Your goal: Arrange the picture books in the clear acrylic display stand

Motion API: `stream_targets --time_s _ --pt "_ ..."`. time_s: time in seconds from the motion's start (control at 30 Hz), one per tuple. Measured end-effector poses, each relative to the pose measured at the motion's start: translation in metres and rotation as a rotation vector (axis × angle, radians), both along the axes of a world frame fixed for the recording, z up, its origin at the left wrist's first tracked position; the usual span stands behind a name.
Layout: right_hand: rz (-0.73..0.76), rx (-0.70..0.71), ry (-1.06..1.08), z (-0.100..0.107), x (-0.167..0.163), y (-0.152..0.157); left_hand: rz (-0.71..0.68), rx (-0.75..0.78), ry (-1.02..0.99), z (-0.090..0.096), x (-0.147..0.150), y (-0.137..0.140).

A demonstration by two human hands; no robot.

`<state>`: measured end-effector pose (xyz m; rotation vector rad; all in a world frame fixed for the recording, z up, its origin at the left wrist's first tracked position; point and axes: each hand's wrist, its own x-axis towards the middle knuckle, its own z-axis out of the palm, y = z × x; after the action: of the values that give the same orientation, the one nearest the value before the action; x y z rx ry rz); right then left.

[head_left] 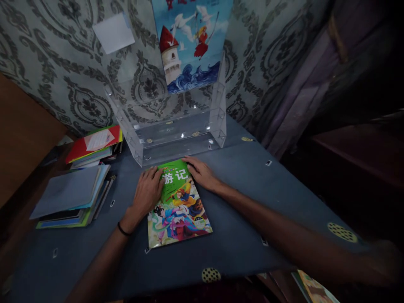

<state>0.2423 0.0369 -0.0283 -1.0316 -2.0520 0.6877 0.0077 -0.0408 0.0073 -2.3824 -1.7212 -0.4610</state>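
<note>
A picture book (pixel 181 204) with a green top, white Chinese characters and colourful cartoon figures lies flat on the table in front of me. Over its upper left edge rests my left hand (pixel 147 189), a black band on the wrist, fingers laid along the cover and hiding part of the title. My right hand (pixel 202 172) touches the upper right corner with fingers stretched out and the thumb apart. Neither hand is wrapped round the book. Just behind it stands a clear acrylic rack (pixel 176 145) with tiers.
Two stacks of books sit at the left: one topped by a grey-blue cover (pixel 67 189), one by a red folder (pixel 94 143). A blue poster-like picture (pixel 192 46) and a white card (pixel 114 33) are upright against patterned wallpaper. A purple curtain (pixel 293 97) hangs right of the table (pixel 252 176).
</note>
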Motion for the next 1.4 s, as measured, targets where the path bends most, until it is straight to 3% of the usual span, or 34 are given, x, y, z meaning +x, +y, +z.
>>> stream_targets --time_s 0.27,0.5,0.6,0.77,0.9,1.4 --pt "0.019 -0.116 0.075 -0.003 0.008 0.018 -0.16 -0.032 -0.094 -0.008 0.027 0.025" --pt "0.07 -0.065 -0.005 -0.003 0.002 0.023 -0.221 -0.057 -0.141 -0.005 0.028 0.036" --pt "0.044 -0.048 -0.056 -0.001 0.0 0.023 -0.274 -0.094 -0.104 0.002 0.035 0.018" --pt "0.035 -0.012 -0.138 0.009 -0.001 0.014 -0.465 -0.192 0.044 0.016 0.058 -0.048" --pt "0.017 0.017 -0.222 0.017 -0.002 0.007 -0.45 -0.175 0.087 0.017 0.066 -0.084" --pt "0.007 0.064 -0.273 0.025 -0.002 0.0 -0.345 -0.298 -0.08 0.033 0.07 -0.099"
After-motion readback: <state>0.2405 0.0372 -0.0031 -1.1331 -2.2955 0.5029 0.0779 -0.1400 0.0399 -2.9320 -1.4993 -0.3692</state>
